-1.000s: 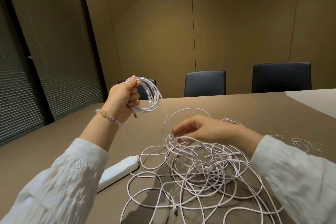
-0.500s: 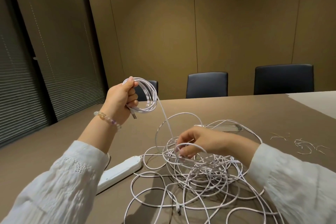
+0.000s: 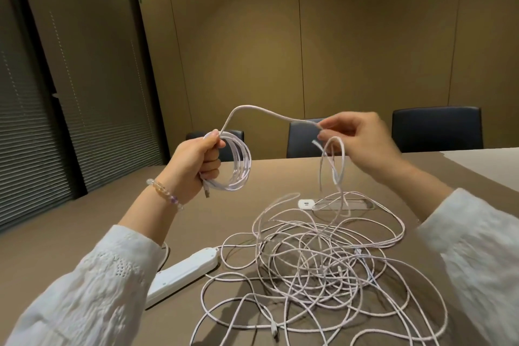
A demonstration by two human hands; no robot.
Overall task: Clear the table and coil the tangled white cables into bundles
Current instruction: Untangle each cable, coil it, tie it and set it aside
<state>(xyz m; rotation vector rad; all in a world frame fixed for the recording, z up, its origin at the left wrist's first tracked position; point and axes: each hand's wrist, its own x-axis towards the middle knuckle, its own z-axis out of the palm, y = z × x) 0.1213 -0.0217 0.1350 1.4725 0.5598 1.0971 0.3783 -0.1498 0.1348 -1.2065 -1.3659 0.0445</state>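
My left hand (image 3: 193,166) is raised above the table and grips a coiled bundle of white cable (image 3: 238,166), its plug end poking out below the fist. One strand arches from the bundle over to my right hand (image 3: 362,143), which pinches that cable high above the table. From the pinch a loop hangs down toward the tangled white cables (image 3: 323,267) sprawled on the brown table (image 3: 84,230).
A white power strip (image 3: 182,272) lies on the table left of the tangle. A flush socket panel (image 3: 337,203) sits behind it. Three dark chairs (image 3: 436,129) line the far edge. Dark blinds cover the left wall.
My right hand has risen from the tangle to chest height, pulling a length of cable up with it. The left hand keeps the coil, and the view has tilted upward.
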